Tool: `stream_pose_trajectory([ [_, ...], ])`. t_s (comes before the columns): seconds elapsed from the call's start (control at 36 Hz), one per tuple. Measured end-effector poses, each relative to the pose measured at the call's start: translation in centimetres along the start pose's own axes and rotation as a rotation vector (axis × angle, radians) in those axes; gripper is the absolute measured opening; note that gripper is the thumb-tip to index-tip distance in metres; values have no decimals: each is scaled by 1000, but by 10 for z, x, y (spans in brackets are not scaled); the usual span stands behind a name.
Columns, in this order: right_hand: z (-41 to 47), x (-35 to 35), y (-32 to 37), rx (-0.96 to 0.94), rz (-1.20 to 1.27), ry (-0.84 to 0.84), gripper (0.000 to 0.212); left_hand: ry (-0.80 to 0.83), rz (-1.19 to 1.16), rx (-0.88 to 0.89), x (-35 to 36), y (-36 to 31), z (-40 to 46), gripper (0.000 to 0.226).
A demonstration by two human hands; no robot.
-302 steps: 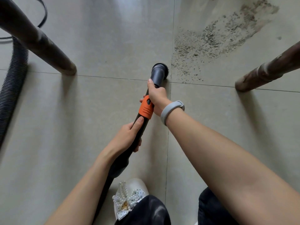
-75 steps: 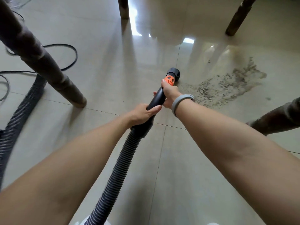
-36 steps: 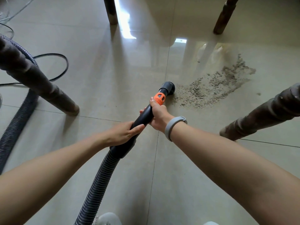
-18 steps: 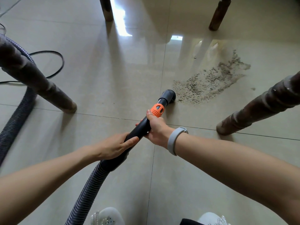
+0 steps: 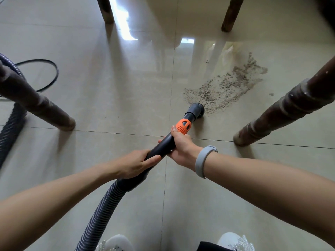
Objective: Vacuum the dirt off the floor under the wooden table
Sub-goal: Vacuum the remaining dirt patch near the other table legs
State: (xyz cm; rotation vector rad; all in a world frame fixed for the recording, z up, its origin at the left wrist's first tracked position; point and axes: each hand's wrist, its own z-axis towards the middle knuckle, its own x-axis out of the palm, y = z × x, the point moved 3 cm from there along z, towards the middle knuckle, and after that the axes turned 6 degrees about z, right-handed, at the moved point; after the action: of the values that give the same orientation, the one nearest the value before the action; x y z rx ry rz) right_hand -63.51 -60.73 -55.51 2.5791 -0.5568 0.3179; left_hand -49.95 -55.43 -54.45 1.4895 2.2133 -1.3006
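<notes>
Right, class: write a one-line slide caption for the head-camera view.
Both hands, left hand and right hand, grip the vacuum wand, its nozzle at the near edge of the dirt.

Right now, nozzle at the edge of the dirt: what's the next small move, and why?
Probably push the round black vacuum nozzle forward and right into the grey patch of dirt. It sits at the patch's near edge, and most of the dirt lies beyond it, toward the dark wooden table leg. Both the left hand and the right hand hold the black wand, so a short push should do.
</notes>
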Motion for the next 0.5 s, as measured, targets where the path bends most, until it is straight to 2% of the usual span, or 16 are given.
stream_pose_trajectory([
  [0.5, 4, -46, 29, -80, 148, -125, 51, 75, 165, 86, 1, -43, 38, 38],
])
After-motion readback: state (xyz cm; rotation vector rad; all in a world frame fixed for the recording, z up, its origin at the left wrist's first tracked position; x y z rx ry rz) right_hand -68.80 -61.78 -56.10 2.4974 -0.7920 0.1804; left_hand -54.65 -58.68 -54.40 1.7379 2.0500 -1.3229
